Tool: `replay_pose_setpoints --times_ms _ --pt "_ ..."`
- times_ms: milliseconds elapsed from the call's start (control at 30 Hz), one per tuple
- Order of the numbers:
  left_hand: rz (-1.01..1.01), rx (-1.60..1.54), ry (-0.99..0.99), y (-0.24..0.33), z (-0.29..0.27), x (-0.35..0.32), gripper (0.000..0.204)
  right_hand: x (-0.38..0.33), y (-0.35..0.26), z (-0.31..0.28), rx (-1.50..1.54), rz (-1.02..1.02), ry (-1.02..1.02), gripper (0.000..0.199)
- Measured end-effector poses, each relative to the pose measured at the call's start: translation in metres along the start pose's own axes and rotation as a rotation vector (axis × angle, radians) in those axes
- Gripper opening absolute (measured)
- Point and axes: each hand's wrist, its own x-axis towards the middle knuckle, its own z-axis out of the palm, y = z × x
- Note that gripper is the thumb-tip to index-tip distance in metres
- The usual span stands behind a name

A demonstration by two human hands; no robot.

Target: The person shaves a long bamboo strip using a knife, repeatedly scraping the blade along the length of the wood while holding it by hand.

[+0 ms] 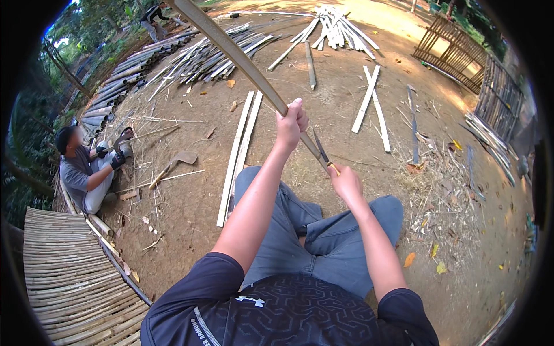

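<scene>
A long split bamboo strip (239,57) slants from the top edge down past my lap. My left hand (292,124) is closed around it near its lower part. Lower and to the right, my right hand (347,183) is closed on the light-coloured handle of a knife (321,146). Its dark, narrow blade points up and lies beside the strip's lower end, close against it; whether the edge touches the strip I cannot tell. The strip's end passes by my right fingers. My legs are folded beneath both hands.
Pale bamboo strips (235,155) lie left of my legs, crossed ones (372,104) ahead right. Piles of strips (337,32) and bamboo poles (121,81) are farther off. A gloved person (83,173) sits left, near a machete (173,167). A slatted bamboo bench (75,271) stands lower left.
</scene>
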Motion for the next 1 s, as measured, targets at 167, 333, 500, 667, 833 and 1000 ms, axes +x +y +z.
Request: replay_pose_setpoints --times_ms 167,333,500,667,833,1000 --pt "0.021 0.032 0.012 -0.002 0.008 -0.001 0.047 -0.004 0.003 0.006 0.017 -0.013 0.016 0.031" --pt "0.012 0.029 0.02 0.003 0.002 0.002 0.048 0.002 0.013 0.014 0.064 -0.02 0.008 0.033" --pt "0.014 0.032 0.067 0.001 0.001 0.002 0.048 -0.004 0.016 0.03 0.165 -0.051 0.072 0.033" --pt "0.015 -0.005 0.126 0.006 -0.023 0.006 0.046 -0.005 -0.023 0.006 0.086 -0.037 0.028 0.033" --pt "0.02 -0.016 0.106 0.002 -0.019 0.004 0.046 0.018 0.02 0.03 -0.017 0.038 -0.03 0.032" --pt "0.014 -0.017 0.101 0.002 -0.023 -0.001 0.045 -0.004 -0.004 0.026 0.058 -0.027 0.003 0.033"
